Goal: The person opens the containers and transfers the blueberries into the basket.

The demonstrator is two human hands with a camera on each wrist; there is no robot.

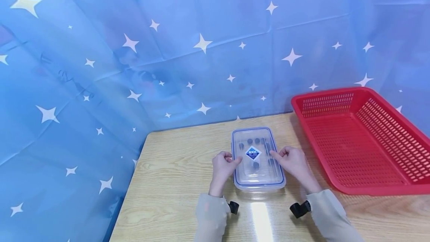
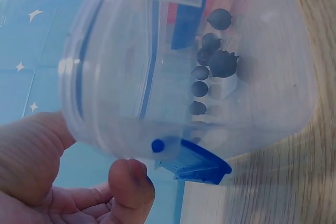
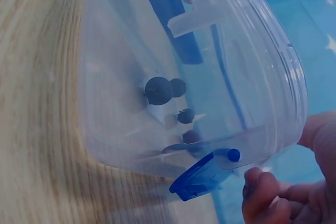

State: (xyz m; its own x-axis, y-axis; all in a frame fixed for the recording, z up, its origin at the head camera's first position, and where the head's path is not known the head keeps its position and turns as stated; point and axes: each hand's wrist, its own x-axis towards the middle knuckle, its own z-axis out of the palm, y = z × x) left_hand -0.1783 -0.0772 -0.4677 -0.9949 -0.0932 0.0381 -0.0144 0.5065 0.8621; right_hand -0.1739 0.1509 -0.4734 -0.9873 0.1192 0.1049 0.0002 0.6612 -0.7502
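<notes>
A clear plastic food container (image 1: 260, 188) stands on the table under a clear lid (image 1: 243, 136) with a blue seal line and a blue diamond label (image 1: 253, 153). Several blueberries (image 2: 224, 64) lie inside on the bottom. My left hand (image 1: 223, 168) is at the left long side, thumb on the lid's edge and curled fingers just below the rim. At the right side my right hand (image 1: 295, 164) pinches the lid's edge the same way. Close to each hand's fingers a blue side latch (image 2: 197, 163) sticks outward, the other latch (image 3: 197, 179) showing in the right wrist view.
A large red plastic basket (image 1: 332, 174) stands on the right of the wooden table (image 1: 168, 189). Behind and to the left hangs a blue cloth (image 1: 174, 47) with white stars. Black wrist cameras sit below both hands.
</notes>
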